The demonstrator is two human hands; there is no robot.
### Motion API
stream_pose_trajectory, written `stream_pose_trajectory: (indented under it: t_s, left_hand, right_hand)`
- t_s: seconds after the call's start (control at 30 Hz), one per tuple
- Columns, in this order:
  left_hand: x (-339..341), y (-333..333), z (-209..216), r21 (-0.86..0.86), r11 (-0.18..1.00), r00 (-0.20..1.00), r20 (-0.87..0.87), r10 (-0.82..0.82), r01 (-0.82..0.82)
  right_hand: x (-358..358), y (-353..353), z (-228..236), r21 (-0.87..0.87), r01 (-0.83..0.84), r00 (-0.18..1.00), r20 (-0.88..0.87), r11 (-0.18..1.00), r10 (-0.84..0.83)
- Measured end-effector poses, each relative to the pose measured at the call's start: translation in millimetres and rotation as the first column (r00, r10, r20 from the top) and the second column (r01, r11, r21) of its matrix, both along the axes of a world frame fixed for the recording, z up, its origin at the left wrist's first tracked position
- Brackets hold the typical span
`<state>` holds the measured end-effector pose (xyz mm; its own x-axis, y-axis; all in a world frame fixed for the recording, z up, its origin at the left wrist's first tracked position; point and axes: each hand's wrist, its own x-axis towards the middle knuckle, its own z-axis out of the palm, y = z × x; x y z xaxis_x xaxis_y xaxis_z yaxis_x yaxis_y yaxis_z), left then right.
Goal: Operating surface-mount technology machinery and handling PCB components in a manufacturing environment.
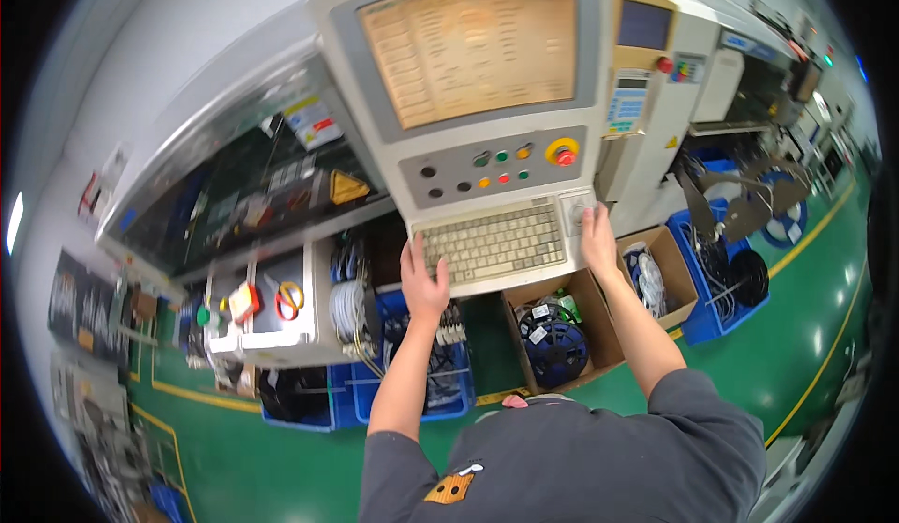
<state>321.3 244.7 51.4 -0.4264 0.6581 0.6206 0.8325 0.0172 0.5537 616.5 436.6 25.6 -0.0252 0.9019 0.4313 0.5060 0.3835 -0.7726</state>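
Left hand point(424, 278): unclenched, nothing picked up, at the keyboard's left edge, thumb apart from fingers, probably just steadying itself there. Right hand point(599, 240): fingers loosely extended at the right side of the pad point(572, 206), nothing grasped; can't tell if it presses. Keyboard point(496, 245) lies between the 2 hands, tilted toward the person, likely so both hands reach keys without stretching. Pad is just right of the keys, under the right hand's fingertips, a handy spot for pointing.

Beyond the hands: button panel point(449, 169), with a red stop button point(565, 156) above and slightly left of the right hand, presumably put there for a quick hit. Screen point(473, 50) above that, facing the person, so it reads over the hands.

Below, between the hands: carton point(604, 334) holding dark reels point(559, 353), likely to keep them off the floor point(506, 462). Right of the right hand: blue bin point(723, 324) with dark coils. Well left of the left hand: scissors point(288, 300) flat on a white stand point(290, 345), probably parked within reach. Farther right: another machine point(646, 162).
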Motion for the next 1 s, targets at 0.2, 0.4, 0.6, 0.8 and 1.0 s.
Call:
stream_pose_trajectory:
  t_s: [0.2,0.4,0.6,0.8,1.0]
  left_hand:
    - [-7.7,-4.5,-4.7,0.014,1.000,1.000,0.025,0.011,-0.012]
    - [-2.1,-1.7,-6.1,-0.002,1.000,1.000,-0.002,0.028,-0.028]
    - [-0.3,-2.7,-3.9,0.017,0.999,0.999,-0.018,0.031,-0.031]
    - [-1.6,-3.4,-4.2,0.018,0.999,1.000,-0.013,0.027,-0.027]
    - [-2.6,-3.8,-4.5,0.027,0.999,1.000,-0.010,0.028,-0.027]
  right_hand:
    - [-11.4,-19.2,19.1,-0.049,0.065,0.992,0.108,0.997,-0.060]
    - [-9.0,-20.3,24.6,-0.057,0.106,0.984,0.147,0.993,-0.097]
    - [-9.7,-20.4,21.2,-0.019,0.135,0.978,0.165,0.991,-0.130]
    - [-10.9,-21.7,21.9,-0.027,0.134,0.979,0.161,0.991,-0.128]
    - [-11.8,-21.9,18.2,-0.020,0.148,0.977,0.160,0.989,-0.143]
